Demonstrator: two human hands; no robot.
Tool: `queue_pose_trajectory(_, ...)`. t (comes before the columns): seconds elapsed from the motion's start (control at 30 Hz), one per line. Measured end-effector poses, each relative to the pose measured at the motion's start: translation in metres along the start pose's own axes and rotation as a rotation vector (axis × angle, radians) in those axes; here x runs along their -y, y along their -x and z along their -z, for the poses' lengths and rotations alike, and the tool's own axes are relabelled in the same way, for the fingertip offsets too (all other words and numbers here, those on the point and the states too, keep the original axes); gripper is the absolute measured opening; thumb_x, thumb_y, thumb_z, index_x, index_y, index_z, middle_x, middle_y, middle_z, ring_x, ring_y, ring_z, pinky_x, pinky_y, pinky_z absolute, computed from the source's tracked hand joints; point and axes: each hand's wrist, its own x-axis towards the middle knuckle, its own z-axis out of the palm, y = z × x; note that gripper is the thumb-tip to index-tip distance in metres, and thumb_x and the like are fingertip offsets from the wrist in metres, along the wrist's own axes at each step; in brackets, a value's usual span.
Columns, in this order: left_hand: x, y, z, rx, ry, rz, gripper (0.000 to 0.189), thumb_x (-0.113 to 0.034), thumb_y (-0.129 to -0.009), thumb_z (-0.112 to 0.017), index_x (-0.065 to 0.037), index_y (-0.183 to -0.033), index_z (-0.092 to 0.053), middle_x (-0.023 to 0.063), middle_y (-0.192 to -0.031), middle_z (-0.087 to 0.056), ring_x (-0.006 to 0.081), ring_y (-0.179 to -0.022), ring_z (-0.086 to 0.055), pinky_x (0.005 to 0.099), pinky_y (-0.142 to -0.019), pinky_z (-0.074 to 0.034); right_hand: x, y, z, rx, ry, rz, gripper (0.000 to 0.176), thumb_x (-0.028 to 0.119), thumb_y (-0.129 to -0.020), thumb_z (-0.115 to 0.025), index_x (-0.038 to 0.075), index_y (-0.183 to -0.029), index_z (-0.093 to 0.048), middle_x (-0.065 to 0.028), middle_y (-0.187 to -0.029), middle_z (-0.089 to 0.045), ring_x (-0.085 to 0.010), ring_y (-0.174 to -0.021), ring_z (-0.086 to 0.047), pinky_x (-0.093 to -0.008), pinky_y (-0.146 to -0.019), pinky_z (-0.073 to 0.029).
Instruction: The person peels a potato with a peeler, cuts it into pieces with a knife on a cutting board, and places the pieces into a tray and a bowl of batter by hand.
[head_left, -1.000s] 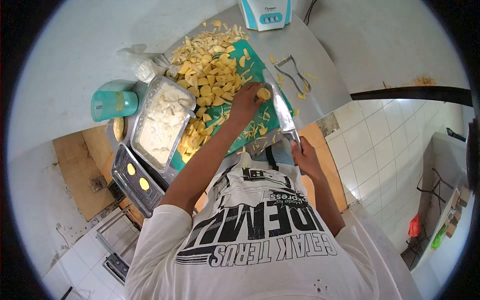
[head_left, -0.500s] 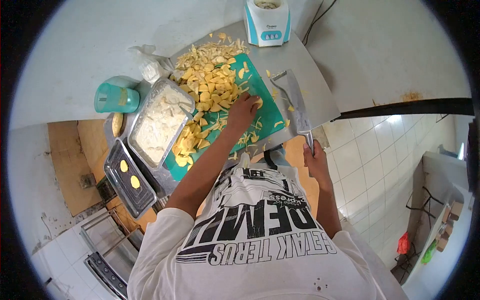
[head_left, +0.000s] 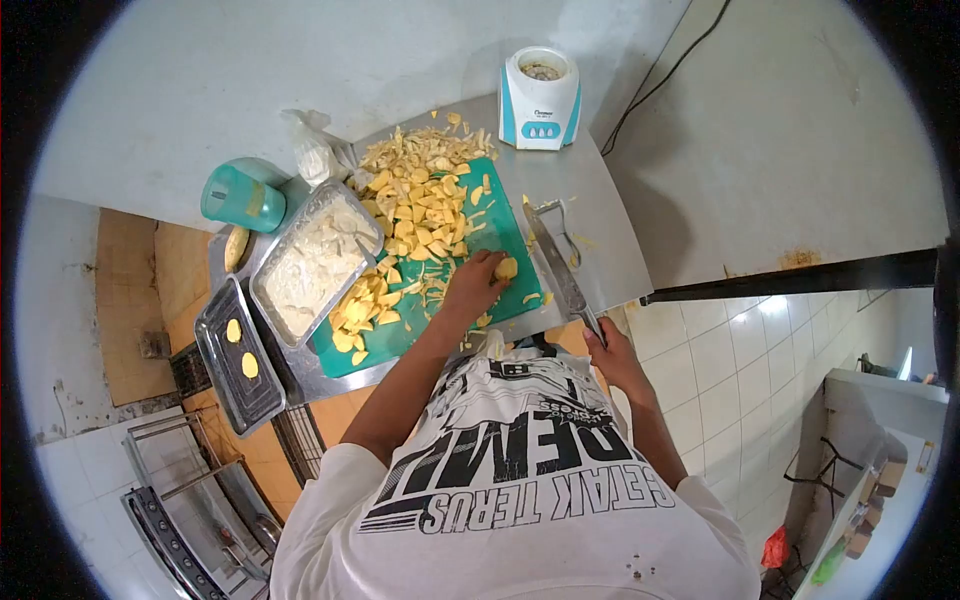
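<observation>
My left hand [head_left: 478, 287] is closed on a yellow potato piece [head_left: 507, 268] at the right edge of the green cutting board [head_left: 408, 340]. My right hand [head_left: 618, 362] grips the handle of a large broad-bladed knife [head_left: 559, 265], held just right of the board with its blade pointing away from me. Cut yellow potato chunks [head_left: 420, 215] are heaped on the board's left and far parts. Thin peelings [head_left: 430, 150] are piled behind them, with scraps scattered around my left hand.
Left of the board stands a metal tray of pale white food [head_left: 310, 262]. Beyond it are a dark tray with two yellow slices [head_left: 235, 400], a teal jug [head_left: 240, 200] and a plastic bag [head_left: 318, 150]. A white-and-blue blender base [head_left: 540, 100] stands at the back; a peeler-like tool [head_left: 565, 232] lies near the knife.
The view has shifted, so the table appears lower. The knife has come closer to the board and leans further left. My left hand still holds the potato piece on the board.
</observation>
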Motion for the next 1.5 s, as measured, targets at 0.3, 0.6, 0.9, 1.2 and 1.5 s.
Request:
queue_pose_trajectory(0.3,-0.001,-0.013,-0.005,-0.077,0.139,-0.001,0.048,-0.008,-0.068,-0.079,-0.006,-0.113,-0.062,0.0115,-0.104,-0.058,0.0296,-0.086,-0.063,0.0380,-0.074,-0.053,0.027,-0.001,0.014,0.054,-0.234,0.166,0.030,0.026,-0.097,-0.053,0.002,-0.113,-0.047,-0.0027,-0.071,-0.047,-0.0116,-0.059,-0.051,-0.0285,-0.056,-0.045)
queue_pose_trajectory(0.6,0.014,-0.013,-0.030,-0.256,0.352,0.100,0.043,-0.005,-0.076,-0.077,-0.002,-0.114,-0.058,0.0142,-0.108,-0.063,0.0237,-0.090,-0.066,0.0322,-0.076,-0.055,0.043,-0.002,0.005,0.073,0.062,0.120,0.033,0.032,-0.099,-0.044,0.001,-0.107,-0.047,-0.0265,-0.079,-0.060,-0.0424,-0.076,-0.062,-0.0490,-0.066,-0.045)
queue_pose_trajectory(0.9,0.011,-0.011,-0.021,-0.210,0.415,0.092,0.044,-0.004,-0.076,-0.077,0.000,-0.116,-0.060,0.0156,-0.104,-0.067,0.0219,-0.090,-0.068,0.0308,-0.077,-0.055,0.061,0.015,-0.002,0.053,0.032,0.051,0.033,0.031,-0.098,-0.046,0.000,-0.108,-0.050,-0.0262,-0.079,-0.062,-0.0447,-0.076,-0.062,-0.0488,-0.065,-0.046)
queue_pose_trajectory(1.2,0.017,-0.001,-0.007,-0.067,0.180,-0.030,0.039,-0.010,-0.078,-0.072,-0.001,-0.115,-0.062,0.0163,-0.112,-0.065,0.0295,-0.088,-0.068,0.0352,-0.075,-0.055,0.051,0.030,-0.006,0.095,0.047,-0.060,0.035,0.032,-0.098,-0.046,0.000,-0.110,-0.051,-0.0261,-0.083,-0.063,-0.0432,-0.082,-0.063,-0.0479,-0.068,-0.046)
queue_pose_trajectory(1.5,0.023,0.003,-0.005,-0.117,-0.082,-0.249,0.015,-0.012,-0.078,-0.071,-0.002,-0.088,-0.064,0.0135,-0.116,-0.065,0.0309,-0.094,-0.064,0.0386,-0.080,-0.053,0.046,0.030,-0.012,0.103,0.066,-0.048,0.037,0.033,-0.098,-0.046,0.001,-0.113,-0.051,-0.0258,-0.085,-0.064,-0.0439,-0.084,-0.062,-0.0497,-0.070,-0.046)
